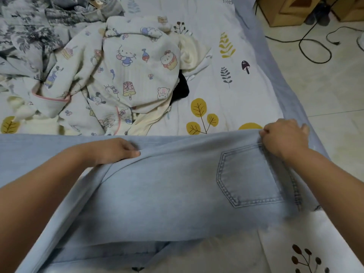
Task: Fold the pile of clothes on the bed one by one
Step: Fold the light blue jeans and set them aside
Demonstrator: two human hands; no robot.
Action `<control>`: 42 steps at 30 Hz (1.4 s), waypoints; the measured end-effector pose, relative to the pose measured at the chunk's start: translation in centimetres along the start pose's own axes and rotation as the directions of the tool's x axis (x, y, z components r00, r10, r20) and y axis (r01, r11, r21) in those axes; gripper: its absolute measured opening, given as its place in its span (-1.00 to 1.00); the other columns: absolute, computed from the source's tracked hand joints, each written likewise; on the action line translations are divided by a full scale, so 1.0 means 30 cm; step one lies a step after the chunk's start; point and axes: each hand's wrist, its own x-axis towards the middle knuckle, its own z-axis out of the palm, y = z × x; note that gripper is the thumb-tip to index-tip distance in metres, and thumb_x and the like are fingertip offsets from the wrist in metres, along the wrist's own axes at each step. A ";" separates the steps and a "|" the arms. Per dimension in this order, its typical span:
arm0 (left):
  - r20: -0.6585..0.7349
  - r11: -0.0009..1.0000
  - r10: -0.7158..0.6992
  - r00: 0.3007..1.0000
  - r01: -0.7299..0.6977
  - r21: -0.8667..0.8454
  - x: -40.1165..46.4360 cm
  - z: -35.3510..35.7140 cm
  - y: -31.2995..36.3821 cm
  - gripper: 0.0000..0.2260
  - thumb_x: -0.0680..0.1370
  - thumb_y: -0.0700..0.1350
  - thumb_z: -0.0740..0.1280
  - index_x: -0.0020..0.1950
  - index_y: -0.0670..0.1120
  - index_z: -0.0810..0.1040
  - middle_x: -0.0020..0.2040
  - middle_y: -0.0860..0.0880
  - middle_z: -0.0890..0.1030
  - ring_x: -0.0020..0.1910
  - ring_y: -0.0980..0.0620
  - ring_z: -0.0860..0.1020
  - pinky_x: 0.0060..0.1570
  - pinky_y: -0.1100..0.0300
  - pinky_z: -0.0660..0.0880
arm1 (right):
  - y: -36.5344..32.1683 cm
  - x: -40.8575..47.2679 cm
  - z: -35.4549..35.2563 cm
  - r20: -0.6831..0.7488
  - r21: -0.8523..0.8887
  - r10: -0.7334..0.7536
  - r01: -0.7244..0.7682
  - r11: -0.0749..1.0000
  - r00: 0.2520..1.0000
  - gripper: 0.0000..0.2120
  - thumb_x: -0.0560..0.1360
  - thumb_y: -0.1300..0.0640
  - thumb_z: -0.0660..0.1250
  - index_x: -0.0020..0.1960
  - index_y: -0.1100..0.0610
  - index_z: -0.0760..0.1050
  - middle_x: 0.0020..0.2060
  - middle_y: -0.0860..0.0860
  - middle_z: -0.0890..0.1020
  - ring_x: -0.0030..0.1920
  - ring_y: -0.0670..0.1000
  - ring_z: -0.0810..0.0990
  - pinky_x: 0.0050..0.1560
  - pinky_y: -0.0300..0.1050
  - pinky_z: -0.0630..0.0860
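Denim fills the near half of my view: light blue jeans (157, 190) lie across the bed sheet (232, 79), back side up, with a stitched back pocket (248, 178) showing just below the fingers of my right hand (285, 136). That hand's fingers are curled over the top edge of the jeans at the waistband end, pinching the fabric so it lifts in a ridge. My left hand (116, 150) grips the same top edge farther along the leg, thumb on the near face of the cloth and the other fingers tucked behind the fold, so a raised crease runs between the two hands. Beyond the fingertips of both hands sits the unfolded pile: cartoon-print pyjamas (126, 71) on top, a cream garment (189, 54) and a dark garment (181, 89) poking out beside them, and a grey floral quilt (25, 36) past them on the far left. Off past my right hand, black cables (315, 50) trail over the tiled floor (325, 91) near cardboard boxes (291, 10).
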 end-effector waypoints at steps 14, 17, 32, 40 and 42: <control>-0.213 0.670 0.273 0.938 -0.027 0.742 0.057 0.346 -0.025 -0.40 0.54 0.27 -0.30 0.50 0.03 -0.30 0.45 0.10 -0.34 0.53 -0.06 -0.17 0.46 0.01 -0.22 | -0.304 -0.324 0.254 0.128 0.130 -0.391 0.375 0.918 0.912 -0.35 0.42 -0.30 -0.41 0.42 -0.08 -0.45 0.50 -0.01 -0.32 0.47 0.00 -0.38 0.39 0.17 -0.39; -0.356 0.751 0.340 0.871 -0.023 0.660 -0.016 0.334 0.017 -0.50 0.54 0.02 -0.08 0.33 -0.14 0.43 0.36 -0.18 0.41 0.29 -0.22 0.42 0.29 -0.12 0.28 | -0.310 -0.347 0.195 0.181 0.096 -0.334 0.321 0.942 0.925 -0.43 0.62 -0.12 -0.12 0.54 0.03 -0.21 0.53 0.06 -0.16 0.52 0.10 -0.18 0.44 0.22 -0.20; -0.634 0.822 -0.035 0.773 0.383 0.421 -0.407 0.417 -0.303 -0.64 0.25 -0.25 0.44 0.01 -0.19 0.47 -0.06 -0.19 0.50 -0.09 -0.20 0.51 -0.18 0.00 0.43 | -0.522 -0.675 0.053 0.004 0.195 -0.702 0.688 0.699 0.712 -0.72 0.52 0.22 0.17 0.21 0.16 0.46 0.10 0.14 0.54 0.14 0.17 0.48 0.08 -0.02 0.43; -0.503 0.823 -0.103 0.858 0.357 0.442 -0.485 0.335 -0.558 -0.57 0.54 -0.20 0.14 0.41 -0.02 0.23 0.29 -0.08 0.40 0.23 -0.09 0.43 0.14 0.10 0.38 | -0.823 -0.840 0.075 -0.250 0.188 -0.718 0.760 0.622 0.649 -0.54 -0.09 0.22 0.50 -0.18 0.13 0.62 -0.27 0.11 0.62 -0.32 0.11 0.61 -0.37 -0.16 0.53; -0.492 0.857 -0.062 0.869 0.299 0.420 -0.503 0.283 -0.598 -0.58 0.54 -0.21 0.14 0.40 -0.02 0.25 0.23 -0.09 0.48 0.17 -0.11 0.50 0.07 0.10 0.42 | -0.904 -0.867 0.076 -0.233 0.170 -0.701 0.737 0.653 0.675 -0.32 -0.17 0.25 0.58 -0.02 0.17 0.63 -0.11 0.23 0.64 -0.16 0.19 0.65 -0.23 -0.03 0.59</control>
